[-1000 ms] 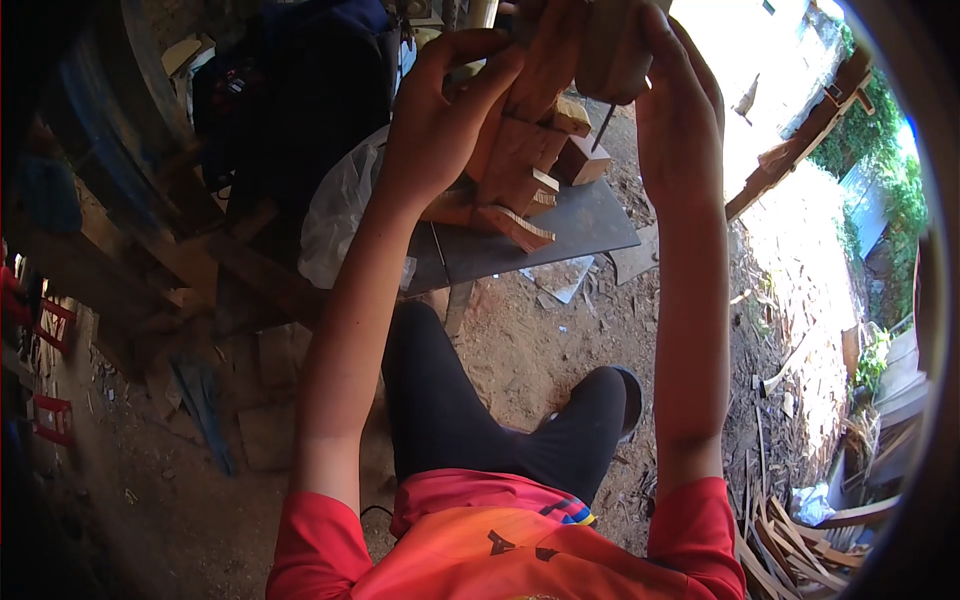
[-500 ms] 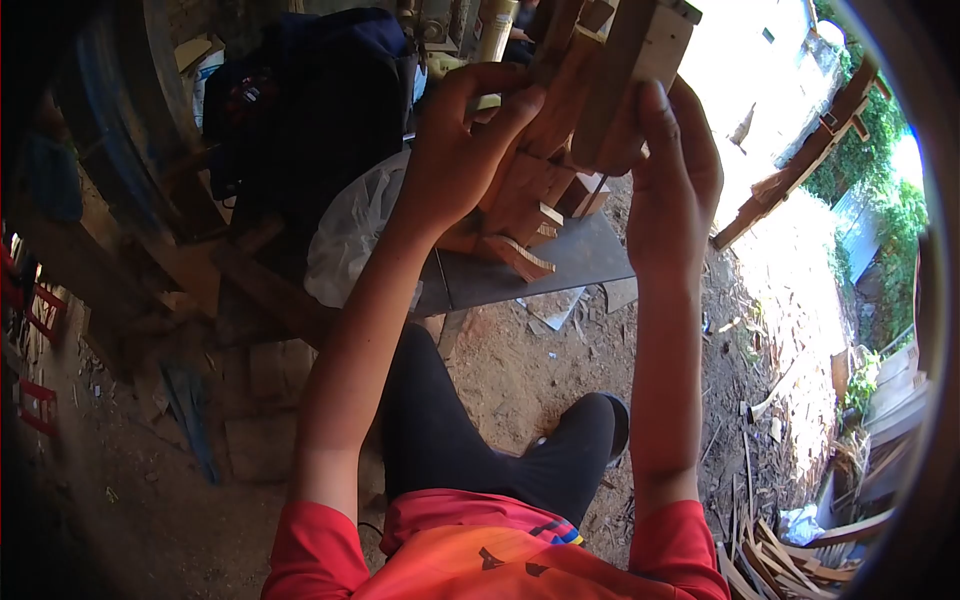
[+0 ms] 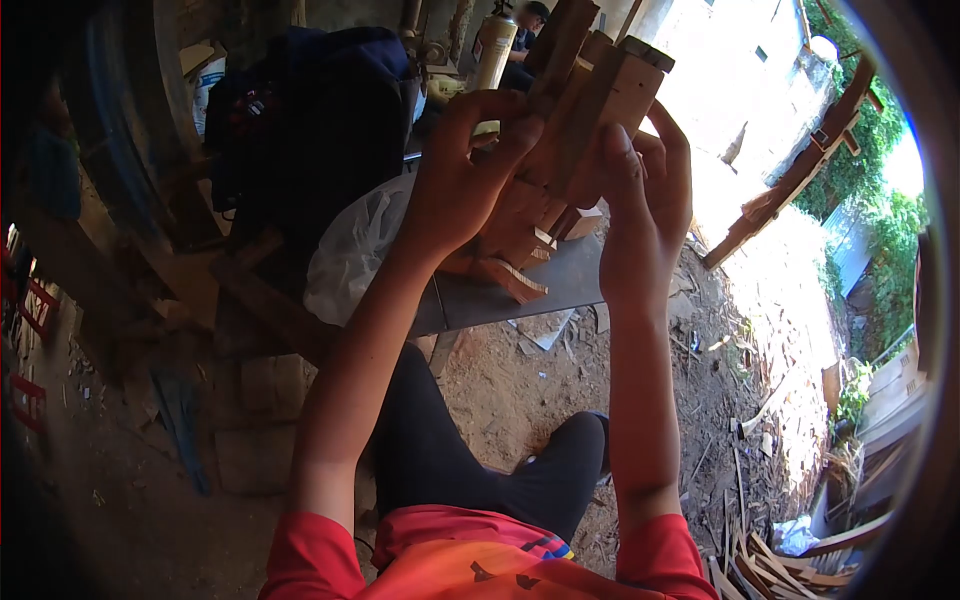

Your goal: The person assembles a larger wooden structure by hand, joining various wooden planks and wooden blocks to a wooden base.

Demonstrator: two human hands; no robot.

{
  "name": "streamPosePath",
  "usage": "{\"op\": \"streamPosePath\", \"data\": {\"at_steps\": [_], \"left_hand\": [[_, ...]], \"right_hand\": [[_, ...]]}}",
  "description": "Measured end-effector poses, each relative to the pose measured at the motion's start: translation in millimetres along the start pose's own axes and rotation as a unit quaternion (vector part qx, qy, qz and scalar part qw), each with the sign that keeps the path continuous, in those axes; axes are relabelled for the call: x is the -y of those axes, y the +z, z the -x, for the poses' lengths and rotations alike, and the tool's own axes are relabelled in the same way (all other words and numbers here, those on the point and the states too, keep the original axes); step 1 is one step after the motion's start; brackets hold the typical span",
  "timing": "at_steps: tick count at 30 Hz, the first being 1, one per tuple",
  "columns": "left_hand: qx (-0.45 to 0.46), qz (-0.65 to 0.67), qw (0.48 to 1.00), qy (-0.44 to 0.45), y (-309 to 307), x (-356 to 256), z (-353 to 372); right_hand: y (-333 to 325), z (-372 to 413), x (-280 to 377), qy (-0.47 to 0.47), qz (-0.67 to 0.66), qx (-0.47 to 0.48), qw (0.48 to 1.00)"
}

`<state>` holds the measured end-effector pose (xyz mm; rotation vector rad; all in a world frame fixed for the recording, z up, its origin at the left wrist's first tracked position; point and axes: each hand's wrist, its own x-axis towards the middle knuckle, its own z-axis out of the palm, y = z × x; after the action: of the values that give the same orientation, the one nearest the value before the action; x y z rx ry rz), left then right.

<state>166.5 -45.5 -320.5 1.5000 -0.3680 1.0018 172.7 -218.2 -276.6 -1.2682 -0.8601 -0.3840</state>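
Both hands are raised at the top middle, over a dark table. My right hand (image 3: 645, 190) is closed round a wooden block (image 3: 628, 92) with a pale face, thumb on its near side. My left hand (image 3: 480, 160) has its thumb and fingers pinched at the edge of a reddish wooden piece (image 3: 560, 50); where the fingertips meet the wood is dark and hard to make out. Below and between the hands, several cut wooden pieces (image 3: 515, 222) lie stacked on the table (image 3: 520, 292).
A clear plastic bag (image 3: 355, 250) lies left of the wood, beside a dark cloth heap (image 3: 310, 120). Behind stands a pale cylinder (image 3: 492, 52), with a person (image 3: 528, 30) beyond. A wooden beam (image 3: 790, 180) leans at the right; wood strips (image 3: 770, 565) lie lower right.
My right hand has moved left with the block, closer to my left hand. My left hand has hardly moved. The view has shifted slightly, showing more of the person and cylinder behind.
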Motion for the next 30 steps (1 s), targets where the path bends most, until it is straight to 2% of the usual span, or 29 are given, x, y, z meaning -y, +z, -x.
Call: {"op": "streamPosePath", "data": {"at_steps": [8, 11, 13, 15, 16, 17, 19, 20, 21, 22, 23, 25, 28, 29, 30], "left_hand": [[0.0, -0.047, 0.999, 0.018, -2, 7, -3], [-0.006, -0.025, 1.0, 0.009, 1, 4, -2], [-0.019, 0.015, 1.0, -0.017, 7, 24, -8], [-0.021, 0.088, 0.996, -0.004, 10, 10, -10], [-0.074, -0.018, 0.996, 0.051, 11, 9, -11], [-0.079, -0.008, 0.995, 0.057, 10, 11, -15], [-0.012, 0.009, 0.999, 0.029, -2, -2, -27], [0.021, 0.016, 1.0, 0.014, -9, -8, -33], [0.002, 0.027, 1.0, 0.009, -7, -12, -31], [-0.017, 0.037, 0.999, 0.005, -4, -14, -30], [0.008, 0.042, 0.999, -0.008, -4, -17, -33], [0.059, 0.047, 0.997, -0.025, -4, -14, -39], [0.107, 0.076, 0.991, -0.003, -1, -9, -46], [0.119, 0.04, 0.991, -0.036, -2, -11, -44], [0.13, 0.005, 0.989, -0.069, -3, -12, -42]], "right_hand": [[-1, -11, -1, 0.028, -0.01, -0.001, 1.0], [-6, -11, -5, 0.062, 0.002, -0.03, 0.998], [-7, -20, -9, 0.094, 0.025, -0.044, 0.994], [-18, -27, -20, 0.099, 0.081, 0.014, 0.992], [-28, -34, -34, 0.091, 0.106, 0.031, 0.99], [-40, -38, -46, 0.073, 0.136, 0.048, 0.987], [-59, -40, -63, 0.041, 0.169, 0.064, 0.983], [-46, -39, -49, 0.1, 0.119, 0.027, 0.987], [-45, -36, -51, 0.035, 0.187, 0.062, 0.98], [-48, -37, -53, 0.03, 0.193, 0.07, 0.978], [-48, -38, -53, 0.026, 0.2, 0.078, 0.976], [-47, -40, -50, 0.077, 0.114, 0.068, 0.988], [-55, -43, -56, 0.056, 0.143, 0.076, 0.985], [-58, -44, -59, 0.045, 0.163, 0.08, 0.982], [-60, -45, -62, 0.06, 0.112, 0.08, 0.989]]}}
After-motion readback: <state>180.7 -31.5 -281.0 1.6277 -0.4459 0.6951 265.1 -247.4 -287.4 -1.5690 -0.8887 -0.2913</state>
